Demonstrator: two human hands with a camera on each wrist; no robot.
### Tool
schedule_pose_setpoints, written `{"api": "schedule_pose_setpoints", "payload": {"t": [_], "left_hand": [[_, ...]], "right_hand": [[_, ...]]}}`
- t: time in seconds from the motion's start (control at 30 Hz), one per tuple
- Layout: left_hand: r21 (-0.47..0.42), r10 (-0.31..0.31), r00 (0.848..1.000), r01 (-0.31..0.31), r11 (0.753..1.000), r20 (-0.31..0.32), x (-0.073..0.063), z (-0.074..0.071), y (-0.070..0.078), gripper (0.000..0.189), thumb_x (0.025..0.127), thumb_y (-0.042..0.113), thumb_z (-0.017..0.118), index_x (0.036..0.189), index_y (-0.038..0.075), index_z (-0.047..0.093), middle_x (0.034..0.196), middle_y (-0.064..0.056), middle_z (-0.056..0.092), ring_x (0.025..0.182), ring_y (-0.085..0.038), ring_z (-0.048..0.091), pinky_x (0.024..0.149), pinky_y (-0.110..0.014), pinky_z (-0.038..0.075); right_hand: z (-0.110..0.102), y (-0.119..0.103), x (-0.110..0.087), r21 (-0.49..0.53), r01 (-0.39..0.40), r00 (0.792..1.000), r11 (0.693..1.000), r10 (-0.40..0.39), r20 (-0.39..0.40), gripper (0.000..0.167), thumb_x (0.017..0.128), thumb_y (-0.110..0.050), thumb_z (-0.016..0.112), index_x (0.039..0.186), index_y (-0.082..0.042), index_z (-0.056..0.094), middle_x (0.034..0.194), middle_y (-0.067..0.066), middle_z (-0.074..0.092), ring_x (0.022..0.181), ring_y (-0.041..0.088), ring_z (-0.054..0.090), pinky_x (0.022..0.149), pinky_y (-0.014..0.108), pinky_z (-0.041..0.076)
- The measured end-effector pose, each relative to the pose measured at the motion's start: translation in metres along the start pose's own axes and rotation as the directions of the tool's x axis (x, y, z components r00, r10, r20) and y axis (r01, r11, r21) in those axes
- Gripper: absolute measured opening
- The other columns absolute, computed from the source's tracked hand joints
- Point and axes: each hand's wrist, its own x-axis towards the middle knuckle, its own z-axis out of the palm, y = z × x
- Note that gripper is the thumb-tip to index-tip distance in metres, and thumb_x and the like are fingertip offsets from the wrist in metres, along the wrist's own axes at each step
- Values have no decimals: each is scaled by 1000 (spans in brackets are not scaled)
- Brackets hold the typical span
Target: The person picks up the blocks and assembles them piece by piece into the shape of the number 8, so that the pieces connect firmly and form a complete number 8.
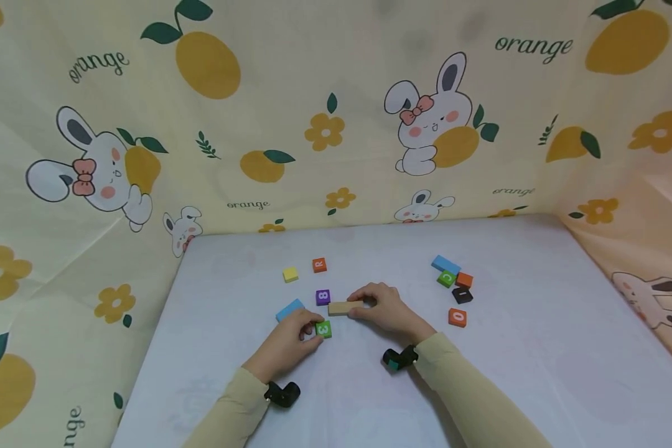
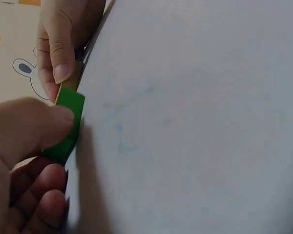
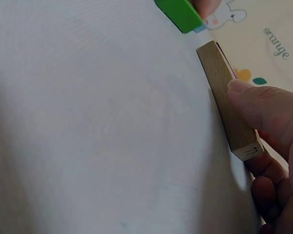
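Note:
My left hand (image 1: 289, 341) pinches a green number tile (image 1: 324, 330) marked 3 between thumb and fingers. In the left wrist view the thumb lies across the face of that green tile (image 2: 72, 109). A plain wooden block (image 1: 341, 308) is held at its right end by my right hand (image 1: 391, 312). The right wrist view shows the thumb along the long side of the wooden block (image 3: 219, 92), which has small marks on its near end. A purple B tile (image 1: 323, 297) sits just behind the block's left end. A blue block (image 1: 289, 309) lies partly hidden behind my left hand.
Farther back on the white table (image 1: 229, 348) lie a yellow tile (image 1: 290, 274) and an orange R tile (image 1: 319, 265). To the right are a blue block (image 1: 445, 264), a green C tile (image 1: 446, 279), an orange piece (image 1: 464, 280), a black tile (image 1: 462, 295) and an orange O tile (image 1: 457, 317).

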Motion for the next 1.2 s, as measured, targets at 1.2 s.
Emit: {"api": "schedule_pose_setpoints", "payload": {"t": [1.2], "left_hand": [[-230, -87, 993, 67, 971, -74, 8, 5, -18, 32, 85, 30, 76, 116, 28, 67, 85, 3, 56, 72, -14, 52, 58, -26, 42]], "right_hand": [[2, -1, 1, 0, -2, 1000, 1000, 2, -27, 22, 83, -48, 73, 104, -43, 67, 111, -17, 57, 110, 20, 37, 95, 46, 28]]}}
